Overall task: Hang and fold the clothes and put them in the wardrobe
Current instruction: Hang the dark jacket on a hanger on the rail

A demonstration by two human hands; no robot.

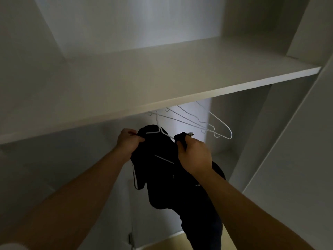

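Forearms (75,193) reach into wardrobe (281,145); left hand (128,139) and right hand (194,156) each grip a shoulder of black garment (162,179) on white hanger (161,132) under shelf (162,83), hanging step, next likely seating right shoulder.

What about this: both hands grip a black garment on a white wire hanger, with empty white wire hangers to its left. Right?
Wrong side: in the head view the empty white wire hangers hang to the right of the black garment. The left hand and right hand do grip it on its white wire hanger.
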